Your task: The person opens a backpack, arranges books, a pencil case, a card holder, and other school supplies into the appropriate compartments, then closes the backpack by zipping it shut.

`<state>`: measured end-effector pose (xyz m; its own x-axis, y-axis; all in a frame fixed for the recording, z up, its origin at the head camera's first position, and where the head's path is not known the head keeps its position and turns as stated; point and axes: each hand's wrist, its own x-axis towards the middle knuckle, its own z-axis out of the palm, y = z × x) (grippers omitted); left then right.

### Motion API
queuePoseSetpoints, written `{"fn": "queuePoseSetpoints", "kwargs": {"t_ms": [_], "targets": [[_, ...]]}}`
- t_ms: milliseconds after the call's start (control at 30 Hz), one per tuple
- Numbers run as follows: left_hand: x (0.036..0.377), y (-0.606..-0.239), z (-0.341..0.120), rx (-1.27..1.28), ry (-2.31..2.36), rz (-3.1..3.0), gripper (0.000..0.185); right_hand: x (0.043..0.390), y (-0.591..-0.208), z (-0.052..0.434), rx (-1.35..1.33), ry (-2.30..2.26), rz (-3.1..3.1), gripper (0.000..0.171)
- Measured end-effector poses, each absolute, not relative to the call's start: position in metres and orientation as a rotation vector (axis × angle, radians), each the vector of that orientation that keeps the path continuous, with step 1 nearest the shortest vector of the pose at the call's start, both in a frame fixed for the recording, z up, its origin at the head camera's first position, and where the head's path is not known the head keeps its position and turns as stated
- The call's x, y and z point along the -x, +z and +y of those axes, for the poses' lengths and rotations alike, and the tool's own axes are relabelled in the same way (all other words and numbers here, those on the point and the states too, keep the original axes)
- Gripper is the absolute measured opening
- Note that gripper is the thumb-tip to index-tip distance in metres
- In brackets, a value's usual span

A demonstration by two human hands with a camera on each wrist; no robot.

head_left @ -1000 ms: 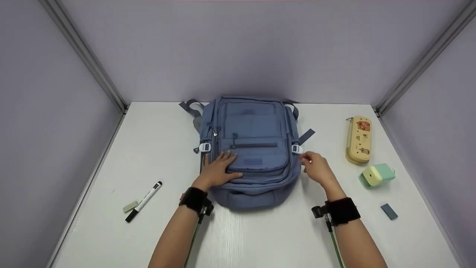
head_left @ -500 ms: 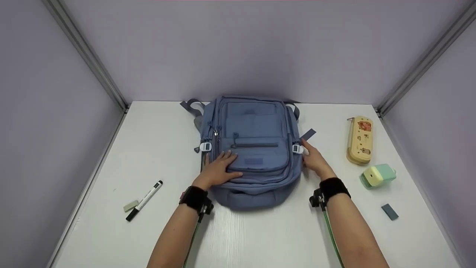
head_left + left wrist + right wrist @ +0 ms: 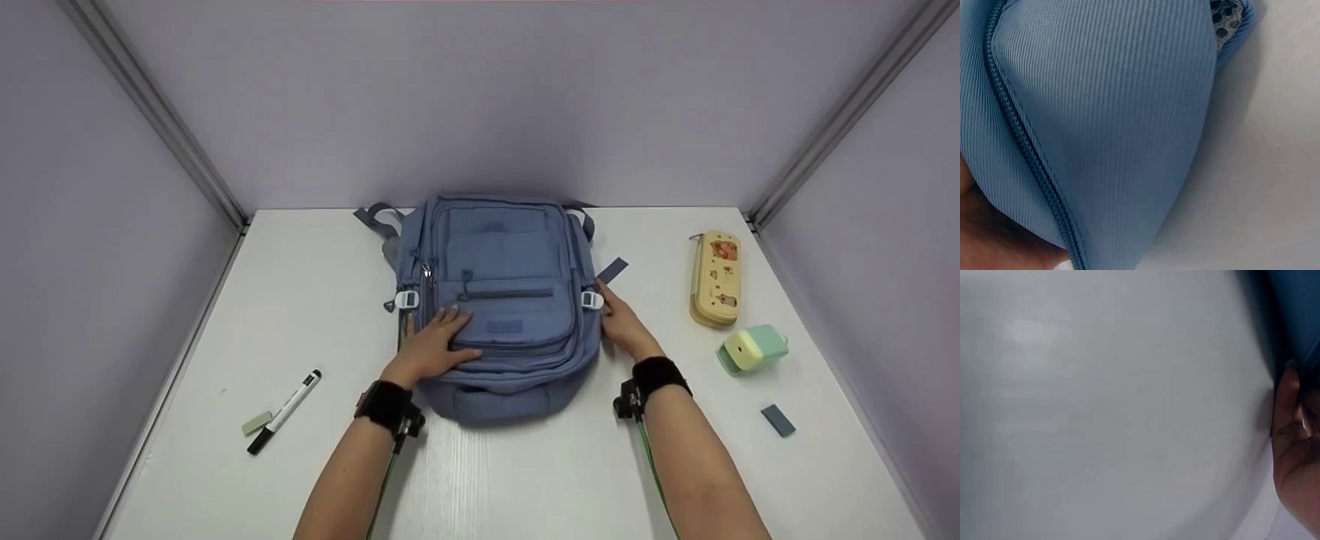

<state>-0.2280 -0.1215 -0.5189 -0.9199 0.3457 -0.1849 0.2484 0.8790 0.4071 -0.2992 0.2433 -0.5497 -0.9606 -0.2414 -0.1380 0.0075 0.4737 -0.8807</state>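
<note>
The blue backpack point(image 3: 499, 300) is steadied flat on the table point(image 3: 525, 480) by the spread left hand point(image 3: 435, 346), while its side by the white buckle point(image 3: 591, 300) is touched by the right hand point(image 3: 621, 324), whose grip cannot be told.

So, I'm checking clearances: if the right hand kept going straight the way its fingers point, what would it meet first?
Probably the white plastic side buckle on the blue fabric backpack: the right hand already lies against that side, fingertips just short of the buckle. Depth is unclear.
</note>
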Motion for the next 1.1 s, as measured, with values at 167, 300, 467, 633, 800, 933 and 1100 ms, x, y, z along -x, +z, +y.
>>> {"fn": "queuePoseSetpoints", "kwargs": {"t_ms": [167,300,467,633,800,933,1100], "targets": [[0.228,-0.520,-0.121,-0.446,0.561,2.802,0.082,0.292,-0.529,0.237,0.115,-1.674,2.285,0.074],[0.227,-0.518,-0.121,-0.443,0.555,2.801,0.082,0.299,-0.545,0.240,0.048,-1.788,2.184,0.073],[0.226,-0.516,-0.121,-0.444,0.595,2.785,0.080,0.307,-0.558,0.236,0.041,-1.754,2.291,0.064],[0.225,-0.516,-0.120,-0.449,0.588,2.795,0.079,0.308,-0.560,0.230,0.007,-1.591,2.551,0.041],[0.224,-0.518,-0.118,-0.456,0.566,2.812,0.079,0.305,-0.556,0.227,-0.071,-1.301,2.839,0.021],[0.224,-0.519,-0.119,-0.457,0.557,2.821,0.079,0.302,-0.554,0.226,-0.102,-1.103,2.999,0.017],[0.224,-0.518,-0.118,-0.454,0.575,2.819,0.078,0.298,-0.555,0.226,-0.038,-0.848,3.245,0.017]]}}
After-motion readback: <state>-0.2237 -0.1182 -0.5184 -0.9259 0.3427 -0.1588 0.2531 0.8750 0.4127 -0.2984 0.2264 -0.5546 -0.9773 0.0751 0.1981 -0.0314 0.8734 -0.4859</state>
